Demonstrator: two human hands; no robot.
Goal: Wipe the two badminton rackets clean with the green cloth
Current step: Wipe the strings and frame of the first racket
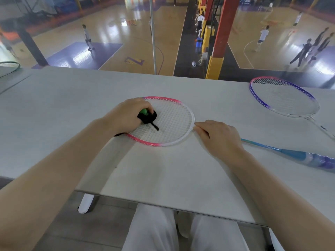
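A pink-and-white racket lies flat on the white table, its head in the middle and its blue handle running off to the right. My left hand holds a bunched green cloth with black trim pressed onto the strings at the head's left side. My right hand pinches the frame where it joins the shaft, fingers curled round it. A second racket with a purple-and-pink frame lies at the table's far right, apart from both hands.
The table's near edge runs just above my lap. A third racket head shows at the far left on a neighbouring surface. Beyond the table's far edge, a glass pane overlooks sports courts with people far below.
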